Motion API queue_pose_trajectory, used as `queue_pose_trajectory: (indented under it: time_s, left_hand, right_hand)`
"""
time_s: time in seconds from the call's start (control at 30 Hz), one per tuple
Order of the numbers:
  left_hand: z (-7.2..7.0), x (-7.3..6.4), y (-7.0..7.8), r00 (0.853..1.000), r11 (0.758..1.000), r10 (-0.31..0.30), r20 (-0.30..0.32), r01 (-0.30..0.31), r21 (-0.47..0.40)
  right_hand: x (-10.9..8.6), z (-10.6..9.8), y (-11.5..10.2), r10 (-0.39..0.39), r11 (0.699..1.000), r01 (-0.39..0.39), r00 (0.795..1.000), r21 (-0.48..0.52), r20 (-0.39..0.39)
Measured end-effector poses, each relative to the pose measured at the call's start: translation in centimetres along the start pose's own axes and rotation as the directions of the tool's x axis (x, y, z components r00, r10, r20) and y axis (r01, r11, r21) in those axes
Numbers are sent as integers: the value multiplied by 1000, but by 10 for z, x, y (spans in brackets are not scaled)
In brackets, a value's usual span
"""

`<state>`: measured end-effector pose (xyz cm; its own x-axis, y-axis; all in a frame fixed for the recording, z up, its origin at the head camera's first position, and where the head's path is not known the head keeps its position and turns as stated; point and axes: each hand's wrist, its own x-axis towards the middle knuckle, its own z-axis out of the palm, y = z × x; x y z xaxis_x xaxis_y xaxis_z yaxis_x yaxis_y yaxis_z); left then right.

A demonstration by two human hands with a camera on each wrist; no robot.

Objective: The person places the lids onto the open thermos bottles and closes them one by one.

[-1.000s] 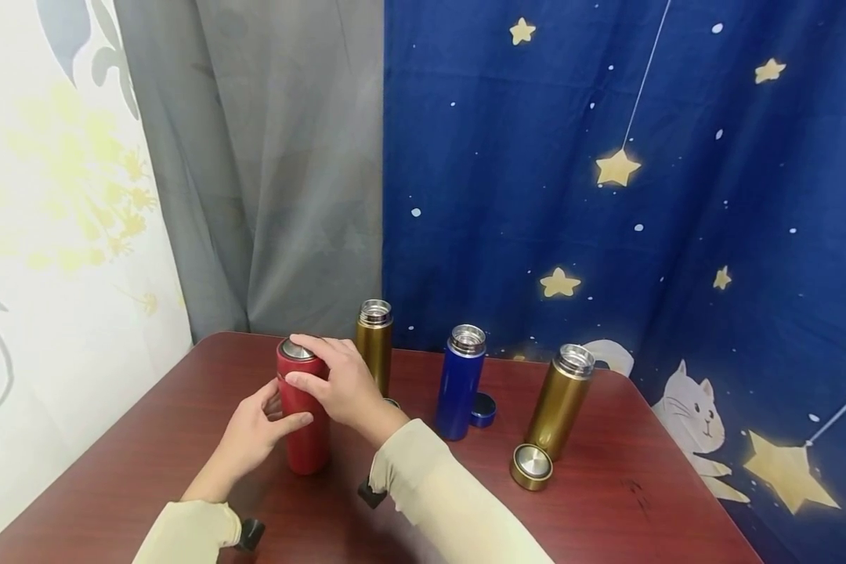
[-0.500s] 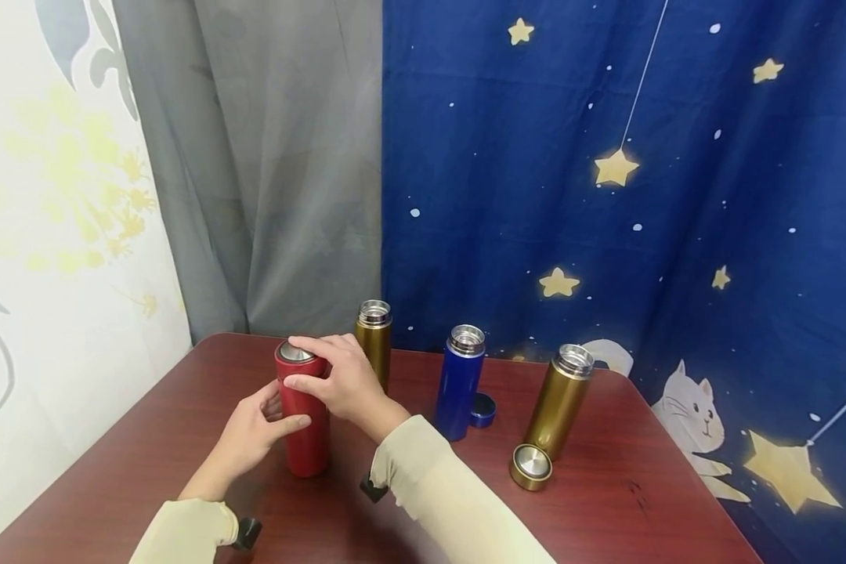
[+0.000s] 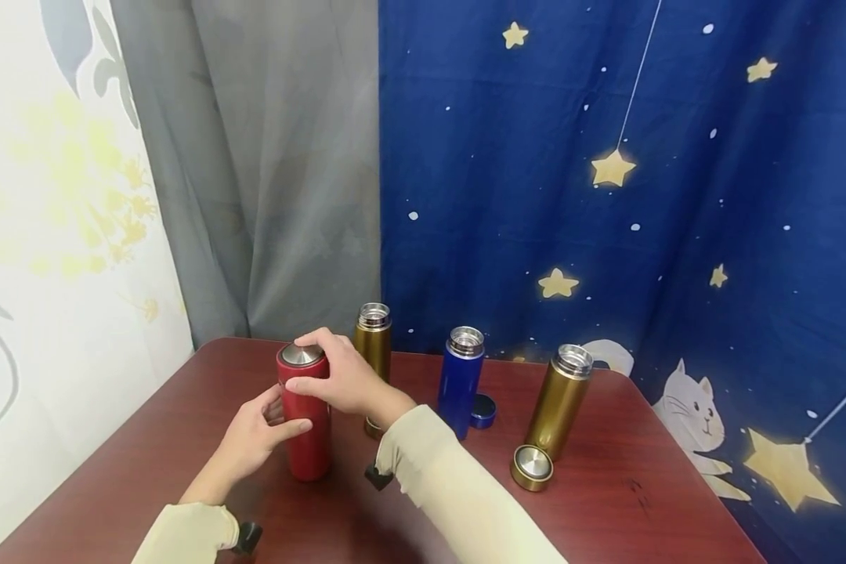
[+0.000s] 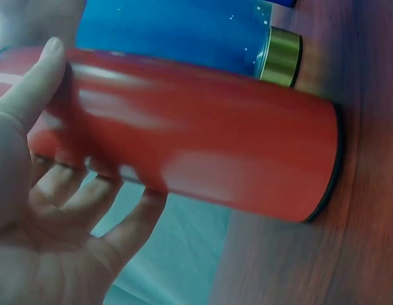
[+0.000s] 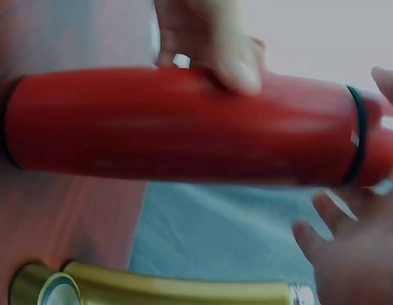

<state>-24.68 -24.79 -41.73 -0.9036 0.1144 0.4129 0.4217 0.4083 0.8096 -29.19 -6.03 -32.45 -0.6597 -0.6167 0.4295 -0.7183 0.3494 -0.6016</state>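
Observation:
A red thermos flask (image 3: 309, 450) stands upright at the table's left side. My left hand (image 3: 250, 435) holds its body from the left, thumb across the front; in the left wrist view the fingers reach round the red wall (image 4: 203, 140). At the top my right hand (image 3: 348, 380) grips the flask's lid (image 3: 300, 355), red with a brushed steel top. In the right wrist view a dark ring (image 5: 357, 135) shows between lid and body, and that hand's fingers are partly out of frame. Whether the lid is fully seated cannot be told.
Behind the right hand stands an uncapped gold flask (image 3: 374, 345), its gold cap (image 3: 373, 428) near its base. Further right are an open blue flask (image 3: 458, 392) with its blue cap (image 3: 482, 410), and another open gold flask (image 3: 557, 407) with its cap (image 3: 533, 468).
The right hand has turned on the lid and its fingers have drawn back, baring more of the steel top. The gold cap behind shows more. The left hand keeps its hold.

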Motion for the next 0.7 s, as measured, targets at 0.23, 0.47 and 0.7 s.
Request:
queue_pose_trajectory:
  time_s: [0.23, 0.47, 0.7]
  left_hand:
    - [-4, 7, -8, 994, 998, 10, 106, -3, -68]
    - [-6, 11, -12, 988, 994, 22, 152, -5, -111]
    - [-6, 10, -11, 991, 995, -13, 132, 26, -99]
  right_hand:
    - [3, -17, 13, -89, 935, 5, 971, 354, 224]
    - [1, -16, 23, -100, 887, -28, 963, 461, 251]
    - [2, -18, 25, -63, 910, -47, 966, 411, 250]
